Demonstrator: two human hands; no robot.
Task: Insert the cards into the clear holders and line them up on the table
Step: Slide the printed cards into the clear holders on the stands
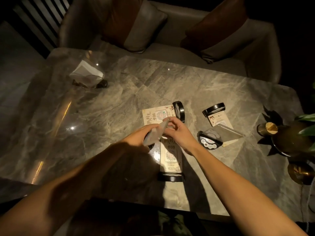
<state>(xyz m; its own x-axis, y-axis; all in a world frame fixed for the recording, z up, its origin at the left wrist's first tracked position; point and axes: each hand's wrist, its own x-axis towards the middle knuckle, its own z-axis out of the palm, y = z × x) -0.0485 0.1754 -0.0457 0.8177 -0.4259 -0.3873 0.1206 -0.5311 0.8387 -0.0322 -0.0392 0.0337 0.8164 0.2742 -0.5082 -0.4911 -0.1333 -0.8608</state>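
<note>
Cards and clear holders are spread over the marble desk (119, 103), none of them yet lined up. A clear holder panel (156, 133) is held tilted above the desk, gripped along its lower part by the left hand (141, 133), whose fingers are curled round it; its upper edge is pinched by the fingertips of the right hand (177, 132). Whether a card is already inside that panel cannot be told in the dim light. Directly beneath the hands, a holder with the card marked 09 (170, 155) is lying flat, its black base (171, 177) toward the near edge. Beyond the hands, the card marked 06 (156, 115) is lying flat, touching another black base (179, 111). To the right, a third holder with a card (219, 117) is lying down, and near it a tipped base (210, 141) with a loose clear panel (225, 133).

The step in hand is judged to be the opening or seating of the held panel. Next, a card must be slid squarely between the clear faces, and the panel then set into a base and stood upright; care is needed that the thin edge is not let slip
</note>
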